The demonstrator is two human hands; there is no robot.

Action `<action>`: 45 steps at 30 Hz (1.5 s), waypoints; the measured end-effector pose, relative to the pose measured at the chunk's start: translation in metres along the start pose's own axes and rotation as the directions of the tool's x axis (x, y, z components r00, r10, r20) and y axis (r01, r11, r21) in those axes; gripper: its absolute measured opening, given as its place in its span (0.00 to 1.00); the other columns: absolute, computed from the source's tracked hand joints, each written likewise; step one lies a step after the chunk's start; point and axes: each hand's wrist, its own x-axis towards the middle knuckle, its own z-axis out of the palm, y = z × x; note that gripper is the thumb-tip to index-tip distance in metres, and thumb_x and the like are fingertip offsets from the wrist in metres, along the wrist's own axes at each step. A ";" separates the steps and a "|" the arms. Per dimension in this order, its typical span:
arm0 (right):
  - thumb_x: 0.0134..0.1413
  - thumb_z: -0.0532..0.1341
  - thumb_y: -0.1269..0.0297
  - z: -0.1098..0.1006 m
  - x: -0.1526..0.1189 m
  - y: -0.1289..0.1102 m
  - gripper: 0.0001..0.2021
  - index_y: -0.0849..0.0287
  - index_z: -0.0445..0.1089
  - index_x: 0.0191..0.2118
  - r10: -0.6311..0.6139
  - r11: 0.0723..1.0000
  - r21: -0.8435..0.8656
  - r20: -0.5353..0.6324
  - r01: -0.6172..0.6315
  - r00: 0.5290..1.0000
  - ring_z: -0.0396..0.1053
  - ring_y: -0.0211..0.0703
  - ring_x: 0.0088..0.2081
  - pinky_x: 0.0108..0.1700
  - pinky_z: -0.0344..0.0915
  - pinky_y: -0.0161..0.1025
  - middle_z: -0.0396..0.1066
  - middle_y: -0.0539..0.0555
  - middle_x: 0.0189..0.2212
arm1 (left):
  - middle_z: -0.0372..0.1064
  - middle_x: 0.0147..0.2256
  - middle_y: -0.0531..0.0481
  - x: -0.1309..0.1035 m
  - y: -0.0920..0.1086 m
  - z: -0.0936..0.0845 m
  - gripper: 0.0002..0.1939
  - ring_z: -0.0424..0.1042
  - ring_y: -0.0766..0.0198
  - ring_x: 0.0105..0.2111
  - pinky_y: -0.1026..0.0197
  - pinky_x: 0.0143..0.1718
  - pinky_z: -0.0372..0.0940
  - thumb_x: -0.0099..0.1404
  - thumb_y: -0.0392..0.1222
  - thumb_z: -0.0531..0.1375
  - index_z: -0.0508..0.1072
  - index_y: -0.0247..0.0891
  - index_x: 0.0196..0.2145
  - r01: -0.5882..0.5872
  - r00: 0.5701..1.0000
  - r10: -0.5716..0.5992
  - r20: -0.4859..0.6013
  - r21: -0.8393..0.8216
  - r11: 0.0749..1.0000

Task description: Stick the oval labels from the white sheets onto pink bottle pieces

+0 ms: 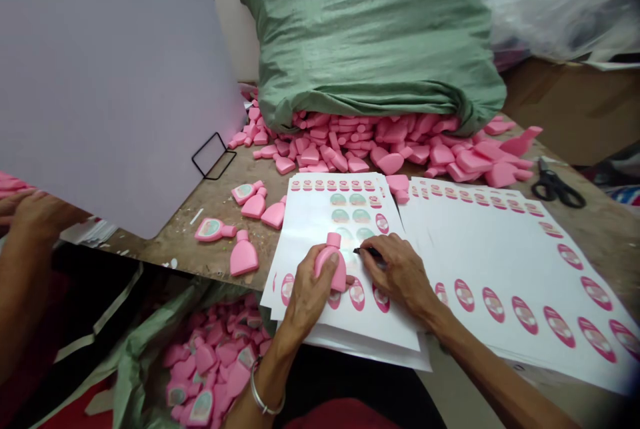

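Observation:
My left hand holds a pink toy bottle, cap up, over a sheet of stickers. No label shows on the bottle's visible face. Just right of it, my right hand grips a thin black tool, its tip near the green oval stickers on the same sheet. A second stack of sticker sheets lies to the right. Left of the sheets are several loose pink bottles, one of them a labelled bottle and another a plain bottle.
A green sack spills pink bottles across the back. Black scissors lie at right. A grey panel stands at left, with another person's hand beside it. Below, an open sack holds pink bottles.

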 end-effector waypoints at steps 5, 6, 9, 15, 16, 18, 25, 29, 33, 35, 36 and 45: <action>0.54 0.58 0.62 -0.001 0.002 -0.001 0.05 0.56 0.68 0.32 0.026 0.997 0.071 0.036 -0.029 0.999 0.63 0.43 0.31 0.34 0.57 0.39 0.71 0.52 0.27 | 0.72 0.26 0.48 -0.001 -0.002 -0.002 0.22 0.77 0.57 0.30 0.63 0.29 0.69 0.63 0.56 0.55 0.66 0.36 0.46 0.004 1.000 -0.004 0.008 -0.021 1.000; 0.54 0.59 0.61 -0.001 0.002 -0.002 0.05 0.56 0.67 0.32 0.026 0.997 0.071 0.028 -0.028 0.999 0.63 0.43 0.30 0.34 0.57 0.39 0.71 0.51 0.27 | 0.72 0.25 0.48 -0.001 -0.002 -0.002 0.22 0.77 0.57 0.30 0.62 0.30 0.69 0.63 0.56 0.55 0.66 0.36 0.46 0.004 1.000 -0.004 0.011 -0.028 1.000; 0.54 0.59 0.61 0.000 0.000 -0.005 0.06 0.57 0.67 0.32 -0.021 0.998 0.053 -0.038 0.023 0.999 0.64 0.43 0.31 0.35 0.57 0.41 0.71 0.52 0.27 | 0.71 0.25 0.49 0.000 -0.002 -0.001 0.22 0.76 0.58 0.28 0.61 0.31 0.70 0.63 0.56 0.55 0.66 0.37 0.46 0.008 1.000 -0.008 0.005 -0.053 0.999; 0.52 0.62 0.59 -0.014 0.000 -0.013 0.08 0.57 0.67 0.31 0.121 0.946 0.316 -0.145 -0.070 0.982 0.65 0.42 0.30 0.34 0.61 0.40 0.70 0.52 0.26 | 0.71 0.32 0.48 -0.002 0.002 0.001 0.23 0.75 0.61 0.29 0.61 0.29 0.71 0.62 0.57 0.55 0.66 0.37 0.47 -0.023 0.997 0.011 -0.081 -0.154 0.988; 0.52 0.62 0.58 -0.020 0.001 -0.016 0.08 0.57 0.67 0.31 0.206 0.905 0.399 -0.117 -0.144 0.971 0.66 0.41 0.30 0.33 0.62 0.39 0.70 0.52 0.27 | 0.71 0.33 0.48 -0.003 0.002 0.001 0.23 0.74 0.61 0.29 0.61 0.29 0.71 0.62 0.58 0.55 0.66 0.37 0.47 -0.030 0.995 0.013 -0.103 -0.174 0.984; 0.52 0.62 0.55 -0.030 0.004 -0.023 0.10 0.57 0.69 0.33 0.315 0.819 0.511 -0.021 -0.260 0.949 0.67 0.39 0.29 0.31 0.63 0.37 0.70 0.51 0.29 | 0.72 0.33 0.46 -0.005 0.003 0.003 0.26 0.74 0.60 0.30 0.61 0.30 0.70 0.61 0.60 0.54 0.68 0.37 0.47 -0.035 0.990 0.000 -0.138 -0.245 0.969; 0.52 0.62 0.54 -0.038 0.008 -0.049 0.12 0.53 0.76 0.38 0.218 0.768 0.604 0.068 -0.214 0.974 0.69 0.44 0.36 0.38 0.66 0.41 0.75 0.53 0.34 | 0.73 0.37 0.46 -0.012 0.015 0.011 0.27 0.74 0.61 0.32 0.63 0.28 0.70 0.65 0.60 0.49 0.68 0.38 0.50 -0.019 0.996 -0.026 -0.090 -0.463 0.886; 0.53 0.62 0.56 -0.035 0.006 -0.051 0.10 0.53 0.76 0.38 0.182 0.796 0.581 0.037 -0.169 0.983 0.69 0.43 0.35 0.38 0.66 0.41 0.75 0.52 0.33 | 0.73 0.38 0.45 -0.014 0.018 0.009 0.27 0.74 0.63 0.31 0.63 0.28 0.70 0.66 0.60 0.48 0.67 0.39 0.52 -0.009 0.998 -0.019 -0.052 -0.502 0.865; 0.53 0.62 0.57 -0.036 0.005 -0.052 0.09 0.53 0.76 0.37 0.149 0.821 0.555 0.019 -0.135 0.989 0.68 0.43 0.33 0.36 0.65 0.41 0.74 0.52 0.31 | 0.73 0.39 0.45 -0.015 0.018 0.010 0.27 0.75 0.61 0.33 0.64 0.28 0.70 0.66 0.60 0.48 0.66 0.38 0.53 -0.002 0.998 -0.031 -0.055 -0.519 0.854; 0.54 0.61 0.57 -0.037 0.006 -0.052 0.09 0.53 0.75 0.37 0.137 0.825 0.551 0.016 -0.123 0.990 0.68 0.43 0.34 0.37 0.65 0.41 0.74 0.52 0.31 | 0.73 0.40 0.45 -0.016 0.018 0.010 0.27 0.75 0.61 0.34 0.64 0.29 0.70 0.66 0.59 0.48 0.67 0.38 0.52 -0.003 0.998 -0.029 -0.053 -0.529 0.849; 0.54 0.62 0.58 -0.037 0.006 -0.053 0.09 0.53 0.75 0.37 0.133 0.825 0.552 0.013 -0.118 0.991 0.68 0.43 0.34 0.37 0.65 0.41 0.74 0.52 0.32 | 0.73 0.41 0.45 -0.016 0.018 0.010 0.27 0.75 0.61 0.34 0.63 0.29 0.70 0.66 0.59 0.48 0.67 0.39 0.52 -0.006 0.998 -0.024 -0.051 -0.531 0.847; 0.54 0.62 0.58 -0.035 0.006 -0.052 0.08 0.53 0.75 0.38 0.114 0.840 0.536 -0.008 -0.092 0.993 0.68 0.43 0.34 0.38 0.65 0.42 0.75 0.52 0.32 | 0.72 0.41 0.44 -0.017 0.020 0.009 0.27 0.75 0.60 0.35 0.63 0.30 0.71 0.66 0.59 0.47 0.68 0.39 0.51 0.008 0.998 -0.040 -0.050 -0.517 0.856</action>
